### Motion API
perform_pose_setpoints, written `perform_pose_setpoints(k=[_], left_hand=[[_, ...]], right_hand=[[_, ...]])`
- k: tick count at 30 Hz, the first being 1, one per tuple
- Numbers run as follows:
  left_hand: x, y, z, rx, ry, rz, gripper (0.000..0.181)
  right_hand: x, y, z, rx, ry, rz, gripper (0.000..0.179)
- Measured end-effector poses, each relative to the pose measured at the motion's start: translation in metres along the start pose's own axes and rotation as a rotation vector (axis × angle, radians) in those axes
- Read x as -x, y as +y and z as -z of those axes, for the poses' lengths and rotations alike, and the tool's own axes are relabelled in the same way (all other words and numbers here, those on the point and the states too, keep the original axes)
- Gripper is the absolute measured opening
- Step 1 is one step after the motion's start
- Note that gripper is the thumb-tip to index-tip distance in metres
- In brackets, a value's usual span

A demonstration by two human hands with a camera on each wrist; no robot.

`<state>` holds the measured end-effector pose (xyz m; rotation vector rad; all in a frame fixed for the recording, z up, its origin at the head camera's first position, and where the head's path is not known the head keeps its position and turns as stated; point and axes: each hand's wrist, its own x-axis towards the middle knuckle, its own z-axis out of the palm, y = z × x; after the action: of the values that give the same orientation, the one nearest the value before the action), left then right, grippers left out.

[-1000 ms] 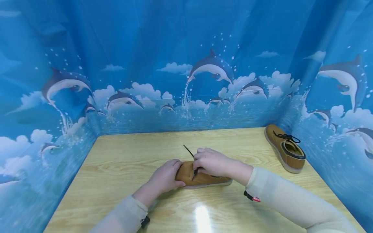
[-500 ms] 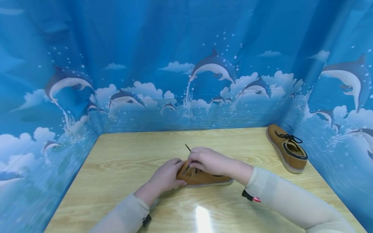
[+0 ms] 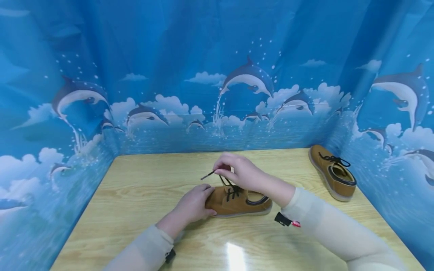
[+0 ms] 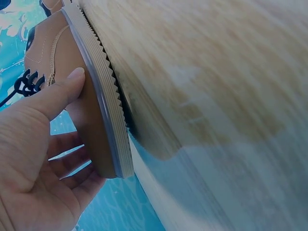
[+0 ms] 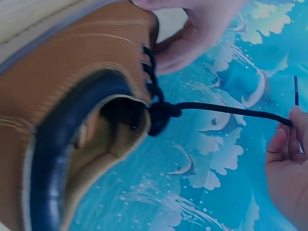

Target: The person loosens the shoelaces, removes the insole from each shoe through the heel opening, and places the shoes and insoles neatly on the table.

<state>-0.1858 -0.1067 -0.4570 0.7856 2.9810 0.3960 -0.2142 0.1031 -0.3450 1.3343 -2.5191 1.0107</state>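
Note:
A brown lace-up shoe (image 3: 239, 206) stands on its sole on the table, toe to the left. My left hand (image 3: 190, 206) grips its toe; in the left wrist view the thumb (image 4: 67, 89) lies on one side of the toe and the fingers are round the other. Above the shoe, my right hand (image 3: 241, 172) pinches the black shoelace (image 5: 231, 110). The lace runs taut from a knot (image 5: 163, 113) at the top of the lacing to these fingertips, and its tip sticks out beyond them.
A second brown shoe (image 3: 332, 173), its black lace tied in a bow, sits at the table's back right corner. The wood-grain table (image 3: 152, 169) is bordered at the back and sides by a blue dolphin-print curtain (image 3: 169, 56).
My right hand, low over the lacing earlier, has lifted with the lace, leaving the lacing and shoe opening in sight. My left hand has stayed at the toe.

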Motion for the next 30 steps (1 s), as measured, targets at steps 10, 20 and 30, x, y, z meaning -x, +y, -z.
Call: perform_pose_setpoints(k=[10,20,30], left_hand=[[-0.001,-0.001,-0.002,0.006,-0.011,0.016,0.083],[0.0,0.002,-0.001,0.01,-0.008,0.014,0.082],[0.0,0.001,-0.002,0.006,-0.003,0.019,0.084]], right_hand=[[-0.024,-0.007,0.015,-0.029,0.19,0.038,0.009],[-0.028,0.022,0.011,-0.037,0.175,-0.167,0.011],[-0.012,0.077,0.002,-0.045,0.145,-0.475,0.013]])
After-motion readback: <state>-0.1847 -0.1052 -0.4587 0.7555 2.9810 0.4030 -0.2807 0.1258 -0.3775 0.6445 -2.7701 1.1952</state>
